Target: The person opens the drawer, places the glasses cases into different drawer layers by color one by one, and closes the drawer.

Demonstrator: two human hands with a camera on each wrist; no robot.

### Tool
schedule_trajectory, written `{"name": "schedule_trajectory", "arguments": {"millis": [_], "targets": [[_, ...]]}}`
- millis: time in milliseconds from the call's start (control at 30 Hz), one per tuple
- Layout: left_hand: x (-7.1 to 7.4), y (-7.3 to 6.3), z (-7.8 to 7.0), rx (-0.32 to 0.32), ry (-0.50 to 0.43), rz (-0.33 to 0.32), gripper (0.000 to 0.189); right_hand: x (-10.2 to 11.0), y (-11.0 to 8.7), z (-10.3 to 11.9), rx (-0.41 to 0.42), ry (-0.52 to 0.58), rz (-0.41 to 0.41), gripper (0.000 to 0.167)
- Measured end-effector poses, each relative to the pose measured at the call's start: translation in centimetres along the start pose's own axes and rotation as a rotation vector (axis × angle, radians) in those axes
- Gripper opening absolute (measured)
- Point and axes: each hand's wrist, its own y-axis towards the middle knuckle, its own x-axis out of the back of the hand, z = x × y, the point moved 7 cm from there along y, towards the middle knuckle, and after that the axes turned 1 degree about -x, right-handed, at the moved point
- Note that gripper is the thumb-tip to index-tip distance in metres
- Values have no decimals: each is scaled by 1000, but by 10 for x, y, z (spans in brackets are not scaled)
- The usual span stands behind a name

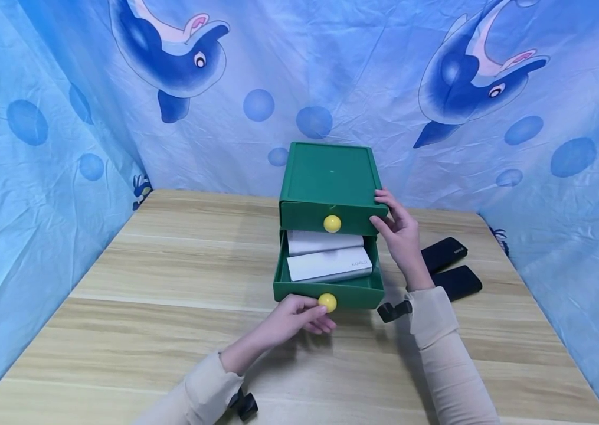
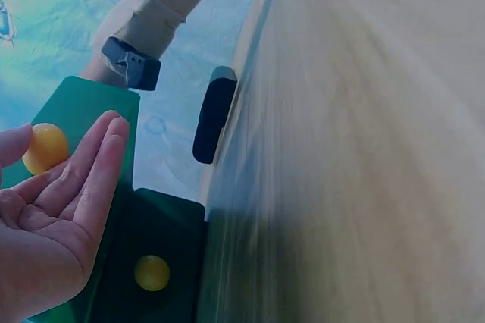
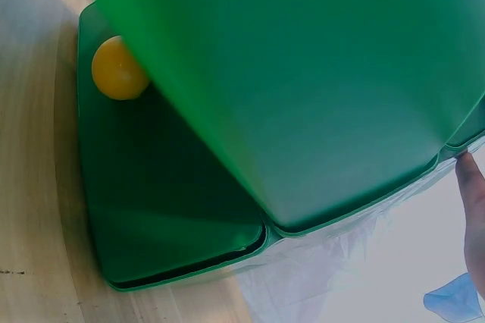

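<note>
"Two hands; where?"

"My left hand, nearer, pinches the round yellow knob fronting the green plastic drawer that juts toward me; white oblong boxes lie crosswise inside."

"The right?"

"My right hand spreads fingers against the right edge of the green cabinet."

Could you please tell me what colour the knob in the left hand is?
The knob is yellow; it shows best in the head view.

small dark lettering on a white box, starting "KA", rest unclear, pale lettering on a black case, illegible
</note>
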Motion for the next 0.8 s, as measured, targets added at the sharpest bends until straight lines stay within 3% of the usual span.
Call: {"name": "schedule_trajectory", "arguments": {"millis": [233,800], "targets": [[6,9,-1,21,5,-18,40,0,0,-1,3,6,3,39],[19,32,-4,-8,-27,-53,40,0,1,1,15,8,-1,39]]}}
